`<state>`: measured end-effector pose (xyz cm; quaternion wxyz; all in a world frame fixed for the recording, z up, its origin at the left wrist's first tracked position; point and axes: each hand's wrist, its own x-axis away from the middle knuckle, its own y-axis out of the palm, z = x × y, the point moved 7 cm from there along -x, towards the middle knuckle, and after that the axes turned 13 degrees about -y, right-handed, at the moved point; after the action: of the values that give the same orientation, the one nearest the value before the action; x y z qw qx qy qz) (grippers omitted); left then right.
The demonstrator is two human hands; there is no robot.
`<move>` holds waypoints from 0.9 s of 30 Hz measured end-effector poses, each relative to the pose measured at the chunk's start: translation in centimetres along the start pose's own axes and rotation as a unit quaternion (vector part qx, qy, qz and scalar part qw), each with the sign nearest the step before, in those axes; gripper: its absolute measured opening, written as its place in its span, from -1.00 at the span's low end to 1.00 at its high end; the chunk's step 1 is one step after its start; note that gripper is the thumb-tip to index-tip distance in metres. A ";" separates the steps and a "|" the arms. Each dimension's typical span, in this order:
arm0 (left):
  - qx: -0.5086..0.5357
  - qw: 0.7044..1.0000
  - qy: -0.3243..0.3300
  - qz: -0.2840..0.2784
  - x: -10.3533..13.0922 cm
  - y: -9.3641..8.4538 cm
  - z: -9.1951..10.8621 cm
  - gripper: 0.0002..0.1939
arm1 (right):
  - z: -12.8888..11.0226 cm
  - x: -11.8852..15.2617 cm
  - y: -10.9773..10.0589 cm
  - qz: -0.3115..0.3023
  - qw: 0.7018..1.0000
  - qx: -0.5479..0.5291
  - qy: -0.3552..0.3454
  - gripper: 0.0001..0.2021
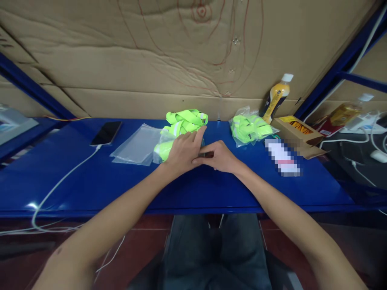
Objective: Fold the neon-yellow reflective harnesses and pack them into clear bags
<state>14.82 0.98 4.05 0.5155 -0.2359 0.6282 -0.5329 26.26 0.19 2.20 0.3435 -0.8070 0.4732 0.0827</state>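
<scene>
Bright green strapping (pixel 187 120) lies in a loose pile at the back middle of the blue table (pixel 199 193). My left hand (pixel 186 151) rests over a clear plastic bag holding a green bundle (pixel 163 150), just in front of that pile. Its fingers are closed and partly hidden, with the bag at or under them. Beside it, my right hand (pixel 219 156) is pinched, its fingertips touching my left hand near the bag's right edge. What the right fingertips hold is too small to tell. Flat clear plastic bags (pixel 137 144) lie to the left.
A phone (pixel 106 133) on a white cable lies at the left. Toward the right are a bagged green bundle (pixel 250 128), an orange drink bottle (pixel 276 96), an open cardboard box (pixel 298 131) and a blurred white packet (pixel 282 157). Cardboard (pixel 169 76) stands behind the table.
</scene>
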 end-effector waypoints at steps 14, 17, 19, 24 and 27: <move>0.425 0.884 -0.181 -0.077 -2.5 -1.1 -5.4 -0.32 | 0.7 0.2 -6.1 0.237 0.966 -0.098 -0.029 -0.42; 0.541 0.801 -0.174 -0.186 -2.3 0.3 -4.6 -0.33 | -0.2 0.0 -5.9 0.195 0.977 -0.074 -0.038 -0.43; 0.551 0.799 -0.163 -0.179 -2.3 0.1 -4.4 -0.36 | -0.6 0.0 -5.7 0.175 0.981 -0.065 -0.048 -0.42; 0.530 0.827 -0.117 -0.146 -2.1 -0.8 -3.7 -0.47 | -0.3 -0.1 -4.6 0.150 0.984 -0.082 -0.048 -0.45; 0.602 0.778 -0.141 -0.113 -2.0 -0.5 -3.8 -0.53 | 0.3 0.3 -4.3 0.229 0.968 -0.090 -0.044 -0.50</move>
<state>11.95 4.14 4.93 0.5717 -0.0194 0.0691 -0.8173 29.99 1.53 3.93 0.2614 -0.7007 0.6202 0.2368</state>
